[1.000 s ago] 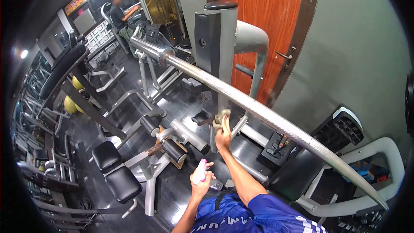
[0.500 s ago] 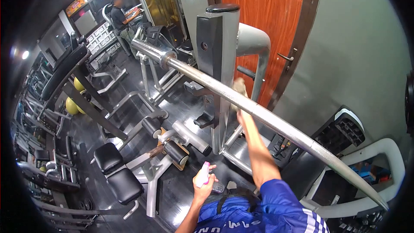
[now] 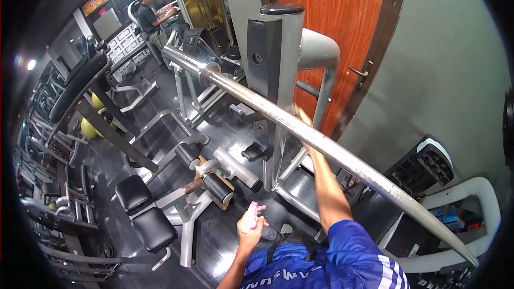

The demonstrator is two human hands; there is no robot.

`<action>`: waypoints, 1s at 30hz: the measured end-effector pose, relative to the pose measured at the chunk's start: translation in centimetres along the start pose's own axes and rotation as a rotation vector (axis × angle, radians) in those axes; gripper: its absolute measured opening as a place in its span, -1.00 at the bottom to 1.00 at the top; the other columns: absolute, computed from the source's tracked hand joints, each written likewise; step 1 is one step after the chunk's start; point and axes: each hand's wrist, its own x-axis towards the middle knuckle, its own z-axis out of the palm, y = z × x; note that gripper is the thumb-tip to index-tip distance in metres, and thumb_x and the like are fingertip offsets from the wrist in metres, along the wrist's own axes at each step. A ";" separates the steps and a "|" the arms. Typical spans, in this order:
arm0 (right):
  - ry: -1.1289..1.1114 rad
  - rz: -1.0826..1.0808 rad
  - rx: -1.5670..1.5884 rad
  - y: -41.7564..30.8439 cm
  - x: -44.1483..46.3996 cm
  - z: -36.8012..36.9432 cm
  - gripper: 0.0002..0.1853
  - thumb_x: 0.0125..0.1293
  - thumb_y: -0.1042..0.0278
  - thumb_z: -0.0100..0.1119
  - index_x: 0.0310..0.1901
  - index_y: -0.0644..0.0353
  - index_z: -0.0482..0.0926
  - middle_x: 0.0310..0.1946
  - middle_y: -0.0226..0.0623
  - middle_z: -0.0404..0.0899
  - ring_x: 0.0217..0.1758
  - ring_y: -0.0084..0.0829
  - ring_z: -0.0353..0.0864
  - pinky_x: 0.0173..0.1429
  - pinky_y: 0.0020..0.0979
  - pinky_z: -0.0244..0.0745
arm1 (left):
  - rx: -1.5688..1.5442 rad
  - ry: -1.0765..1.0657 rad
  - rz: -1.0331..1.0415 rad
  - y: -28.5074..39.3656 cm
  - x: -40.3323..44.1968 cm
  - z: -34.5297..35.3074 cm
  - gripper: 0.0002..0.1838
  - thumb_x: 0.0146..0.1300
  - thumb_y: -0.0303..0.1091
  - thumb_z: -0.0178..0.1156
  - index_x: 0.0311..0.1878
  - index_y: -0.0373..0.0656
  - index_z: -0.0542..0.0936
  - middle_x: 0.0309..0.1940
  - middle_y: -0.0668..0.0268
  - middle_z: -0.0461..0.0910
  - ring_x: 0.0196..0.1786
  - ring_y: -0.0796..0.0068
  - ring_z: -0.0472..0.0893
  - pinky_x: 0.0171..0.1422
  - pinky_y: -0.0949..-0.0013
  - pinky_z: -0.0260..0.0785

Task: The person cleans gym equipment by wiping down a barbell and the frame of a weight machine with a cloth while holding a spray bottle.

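Note:
My left hand (image 3: 251, 228) is wrapped round a small white and pink bottle (image 3: 250, 217), low in the middle of the view. My right arm reaches up beneath the long metal barbell (image 3: 326, 147). Behind the bar, my right hand (image 3: 300, 116) is at the grey upright post (image 3: 289, 59) of the rack. The bar hides most of its fingers, and the cloth seen there earlier cannot be made out now.
A padded bench machine (image 3: 154, 232) stands at lower left. A wooden door (image 3: 326, 16) is behind the rack, and a black bench pad (image 3: 369, 217) lies under the bar at right. Another person (image 3: 148, 17) is at a machine at the far upper left.
My right hand, with the cloth, has moved up from below the bar to behind it, along the post. My left hand has stayed nearly still with the bottle.

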 end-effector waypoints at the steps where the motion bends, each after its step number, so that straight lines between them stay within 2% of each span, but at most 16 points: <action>1: -0.027 0.154 0.202 0.6 -3.2 0.8 -0.61 0.45 0.41 -0.07 0.27 0.24 0.42 -0.10 -0.40 0.59 -0.08 -0.51 0.52 0.08 -0.45 0.42 | -0.019 0.022 0.004 0.0 0.1 0.1 -0.46 0.24 -0.70 0.10 0.33 -0.31 0.38 0.04 0.09 0.63 -0.39 0.65 0.62 -0.25 0.49 0.58; 4: 0.165 0.418 -0.075 7.6 -11.4 3.9 -0.66 0.46 0.33 0.00 0.23 0.08 0.46 -0.17 -0.44 0.59 -0.22 -0.60 0.55 -0.11 -0.51 0.47 | -0.044 0.042 0.021 0.2 0.7 0.4 -0.46 0.24 -0.70 0.10 0.32 -0.32 0.38 0.04 0.09 0.63 -0.40 0.63 0.63 -0.26 0.49 0.57; 5: 0.198 0.516 0.031 9.7 -13.8 4.7 -0.68 0.45 0.34 0.01 0.20 0.03 0.48 -0.21 -0.45 0.59 -0.26 -0.61 0.56 -0.16 -0.51 0.48 | -0.022 0.039 0.016 0.4 0.7 0.5 -0.46 0.24 -0.70 0.10 0.32 -0.33 0.38 0.04 0.09 0.63 -0.40 0.63 0.63 -0.26 0.49 0.57; 7: 0.216 0.963 0.197 12.7 -17.3 5.5 -0.78 0.44 0.36 0.02 0.07 -0.02 0.51 -0.29 -0.47 0.56 -0.28 -0.58 0.57 -0.14 -0.46 0.50 | 0.023 0.030 0.015 0.8 1.2 0.7 -0.47 0.24 -0.69 0.11 0.32 -0.34 0.38 0.04 0.09 0.63 -0.40 0.63 0.63 -0.26 0.48 0.57; 9: 0.426 1.019 0.706 14.5 -19.4 8.1 -0.83 0.40 0.41 0.03 -0.03 -0.03 0.49 -0.34 -0.47 0.52 -0.31 -0.54 0.58 -0.17 -0.41 0.52 | -0.002 0.037 0.015 0.7 1.4 0.7 -0.47 0.24 -0.69 0.11 0.32 -0.35 0.38 0.03 0.09 0.63 -0.40 0.62 0.63 -0.26 0.48 0.57; 10: 0.472 1.022 0.842 15.1 -19.7 8.6 -0.83 0.34 0.48 0.07 -0.07 0.04 0.48 -0.32 -0.44 0.53 -0.31 -0.57 0.56 -0.18 -0.44 0.53 | -0.014 0.040 0.013 0.7 1.5 0.7 -0.47 0.24 -0.69 0.11 0.32 -0.35 0.37 0.03 0.08 0.63 -0.40 0.61 0.63 -0.26 0.48 0.57; 13: 0.010 0.197 -0.243 20.2 -20.9 9.5 -0.84 0.29 0.54 0.08 -0.11 0.15 0.46 -0.32 -0.42 0.54 -0.31 -0.60 0.54 -0.22 -0.47 0.51 | -0.062 0.061 0.026 0.2 1.7 0.4 -0.45 0.24 -0.69 0.11 0.33 -0.35 0.36 0.03 0.08 0.63 -0.40 0.59 0.64 -0.27 0.49 0.56; 14: -0.112 0.484 -0.095 10.7 -18.8 8.7 -0.88 0.28 0.57 0.08 -0.16 0.22 0.43 -0.33 -0.42 0.55 -0.29 -0.64 0.51 -0.25 -0.48 0.48 | -0.065 0.061 0.021 0.0 1.6 0.3 -0.44 0.24 -0.69 0.11 0.34 -0.34 0.35 0.03 0.07 0.63 -0.39 0.59 0.65 -0.27 0.50 0.55; 16: -0.035 0.519 0.127 11.2 -17.6 9.3 -0.95 0.41 0.41 0.00 -0.15 0.08 0.44 -0.34 -0.47 0.49 -0.29 -0.58 0.51 -0.27 -0.52 0.42 | -0.069 0.053 0.015 -0.1 1.7 0.1 -0.43 0.24 -0.70 0.10 0.35 -0.34 0.34 0.04 0.07 0.63 -0.39 0.58 0.65 -0.27 0.50 0.54; 18: 0.153 0.622 0.406 11.0 -16.4 10.0 -0.93 0.48 0.32 -0.04 -0.09 -0.03 0.45 -0.30 -0.52 0.48 -0.27 -0.57 0.50 -0.28 -0.53 0.37 | -0.060 0.046 0.007 0.3 1.8 0.1 -0.43 0.24 -0.70 0.10 0.35 -0.34 0.34 0.04 0.08 0.62 -0.39 0.59 0.64 -0.27 0.51 0.54; 21: 0.611 0.869 0.918 4.7 -14.8 12.6 -0.83 0.50 0.29 -0.03 0.05 -0.13 0.48 -0.19 -0.59 0.53 -0.23 -0.61 0.48 -0.29 -0.49 0.34 | -0.058 0.031 0.012 -0.1 2.0 -0.2 -0.43 0.25 -0.70 0.10 0.36 -0.34 0.33 0.02 0.08 0.63 -0.39 0.59 0.64 -0.28 0.50 0.54; 23: 0.602 0.784 0.833 2.2 -15.7 13.9 -0.75 0.50 0.33 -0.04 0.15 -0.07 0.46 -0.14 -0.53 0.55 -0.22 -0.58 0.50 -0.23 -0.44 0.37 | -0.071 0.025 0.012 -0.2 2.0 -0.3 -0.45 0.25 -0.69 0.10 0.34 -0.35 0.35 0.01 0.09 0.64 -0.39 0.59 0.65 -0.28 0.50 0.54; 25: 0.533 0.674 0.667 1.3 -16.6 14.8 -0.78 0.51 0.39 -0.07 0.11 0.04 0.46 -0.18 -0.46 0.55 -0.26 -0.51 0.51 -0.31 -0.44 0.40 | -0.092 0.020 0.013 0.0 2.5 -0.4 -0.48 0.25 -0.68 0.11 0.31 -0.36 0.37 -0.01 0.11 0.64 -0.39 0.58 0.65 -0.28 0.50 0.53; 26: 0.495 0.575 0.507 1.8 -17.4 15.3 -0.70 0.50 0.34 -0.01 0.21 0.11 0.41 -0.10 -0.45 0.56 -0.20 -0.48 0.52 -0.20 -0.36 0.44 | -0.084 0.014 0.002 -0.3 2.5 -0.8 -0.50 0.25 -0.68 0.11 0.29 -0.37 0.38 -0.02 0.11 0.64 -0.39 0.58 0.65 -0.28 0.50 0.53; 29: 0.215 0.654 -0.079 1.9 -19.6 15.8 -0.66 0.42 0.25 0.11 0.14 0.21 0.50 -0.17 -0.34 0.61 -0.25 -0.50 0.50 -0.20 -0.42 0.42 | -0.066 -0.005 -0.001 -1.1 2.8 -1.9 -0.53 0.27 -0.68 0.10 0.27 -0.40 0.39 -0.01 0.11 0.64 -0.39 0.55 0.65 -0.27 0.48 0.54; 30: 0.204 0.633 0.049 4.1 -20.5 17.1 -0.67 0.39 0.30 0.11 0.08 0.30 0.53 -0.20 -0.30 0.62 -0.33 -0.57 0.47 -0.30 -0.51 0.41 | -0.063 -0.013 0.015 -1.1 3.0 -2.2 -0.53 0.29 -0.68 0.09 0.28 -0.40 0.36 0.00 0.08 0.62 -0.39 0.53 0.65 -0.27 0.45 0.55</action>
